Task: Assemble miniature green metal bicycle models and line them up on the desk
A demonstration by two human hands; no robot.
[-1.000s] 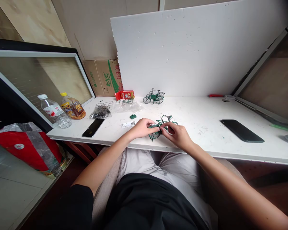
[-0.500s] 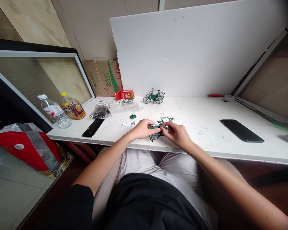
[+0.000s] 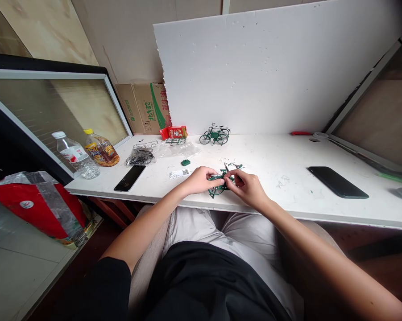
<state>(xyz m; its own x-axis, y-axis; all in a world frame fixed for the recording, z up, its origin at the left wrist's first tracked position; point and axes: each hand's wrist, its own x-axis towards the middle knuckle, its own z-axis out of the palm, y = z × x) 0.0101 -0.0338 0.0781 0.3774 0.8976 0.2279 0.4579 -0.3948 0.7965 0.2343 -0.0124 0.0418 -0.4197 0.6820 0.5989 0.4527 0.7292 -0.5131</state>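
A small green model bicycle [image 3: 216, 191] is between my two hands near the table's front edge. My left hand [image 3: 203, 179] pinches its upper part from the left. From the right, my right hand [image 3: 243, 183] has its fingers closed at the bicycle's middle, touching or nearly touching my left fingertips. A thin dark-tipped tool seems to stick up by my right fingers; what they grip is too small to tell. Small loose bits lie just beyond. A green box-shaped piece [image 3: 185, 162] and a white label [image 3: 180, 174] rest to the left.
Assembled model bicycles [image 3: 214, 135] stand at the back by a white board [image 3: 254, 71]. Leftward are a phone [image 3: 130, 178], a bag of dark parts [image 3: 139, 156], a red packet [image 3: 174, 132] and two bottles [image 3: 102, 150]. A black phone-like object [image 3: 337, 182] lies right.
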